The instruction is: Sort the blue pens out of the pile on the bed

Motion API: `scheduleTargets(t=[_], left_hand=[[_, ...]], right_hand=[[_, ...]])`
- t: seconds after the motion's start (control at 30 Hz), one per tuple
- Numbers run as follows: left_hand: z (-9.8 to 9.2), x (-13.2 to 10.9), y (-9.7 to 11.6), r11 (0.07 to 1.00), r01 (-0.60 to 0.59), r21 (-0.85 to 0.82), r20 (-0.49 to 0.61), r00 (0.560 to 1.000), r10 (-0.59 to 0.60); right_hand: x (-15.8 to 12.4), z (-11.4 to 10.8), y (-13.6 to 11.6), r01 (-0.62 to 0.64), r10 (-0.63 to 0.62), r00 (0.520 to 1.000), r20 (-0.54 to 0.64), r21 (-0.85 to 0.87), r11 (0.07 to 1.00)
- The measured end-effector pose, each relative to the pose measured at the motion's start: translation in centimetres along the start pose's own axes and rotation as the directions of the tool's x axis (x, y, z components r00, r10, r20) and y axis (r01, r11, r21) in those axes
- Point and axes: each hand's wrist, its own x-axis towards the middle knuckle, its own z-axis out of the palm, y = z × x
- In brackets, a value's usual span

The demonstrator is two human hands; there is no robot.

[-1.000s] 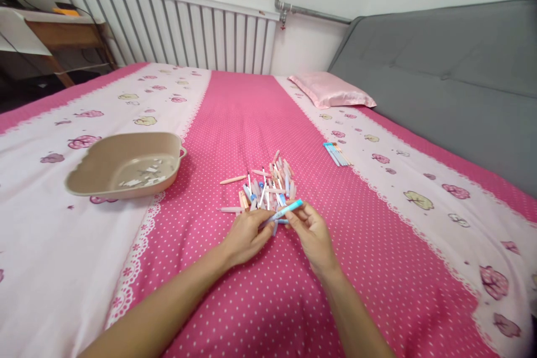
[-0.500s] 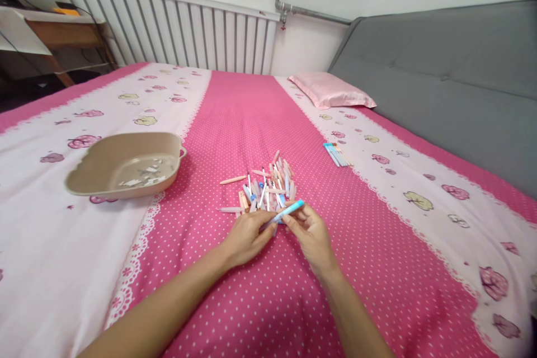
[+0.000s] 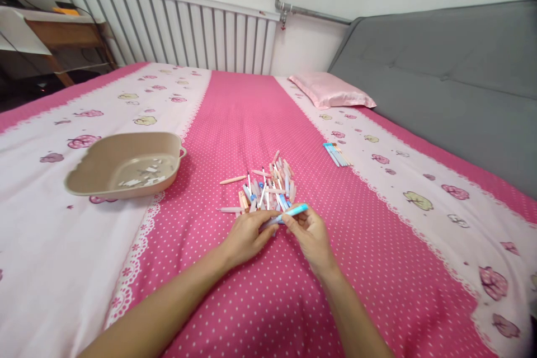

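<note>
A pen (image 3: pixel 296 211) with a bright blue end and a paler barrel lies between my two hands, tilted up to the right. My left hand (image 3: pixel 249 236) closes round its pale lower end. With thumb and fingers, my right hand (image 3: pixel 309 235) grips it nearer the blue end. Just beyond my hands, on the bedspread, is a loose pile of pen parts (image 3: pixel 268 187): pink, white, orange and blue barrels, caps and thin refills. My fingers hide the near edge of this pile.
To the left a beige plastic basin (image 3: pixel 90 170) holds several small white pieces. A neat row of blue and orange pens (image 3: pixel 335 155) lies to the right of the pile. Farther back are a pink pillow (image 3: pixel 331 89), a grey headboard (image 3: pixel 444 67) and a white radiator (image 3: pixel 168 22).
The pen has tipped to a flatter angle, its blue end shifting slightly right and down. Both hands still hold it in nearly the same place.
</note>
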Motion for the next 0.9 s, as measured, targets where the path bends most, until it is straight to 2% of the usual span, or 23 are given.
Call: scheduleTargets(t=[0.17, 0.4, 0.6, 0.9], left_hand=[[0.20, 0.07, -0.42, 0.996, 0.061, -0.060, -0.101, 0.993, -0.067], [0.14, 0.01, -0.81, 0.998, -0.044, 0.039, -0.212, 0.976, 0.051], [-0.04, -0.02, -0.88, 0.982, -0.125, 0.141, -0.205, 0.967, 0.153], [-0.32, 0.06, -0.77, 0.954, -0.223, 0.203, -0.179, 0.949, 0.259]], right_hand=[[-0.09, -0.12, -0.08, -0.056, 0.056, 0.998, -0.031, 0.025, 0.998], [-0.11, -0.33, -0.37, -0.155, 0.157, 0.985, -0.065, 0.043, 0.987], [-0.19, -0.59, -0.77, -0.284, 0.287, 0.957, -0.046, 0.059, 0.957], [-0.16, -0.84, -0.60, -0.307, 0.300, 0.950, -0.083, -0.101, 0.946]])
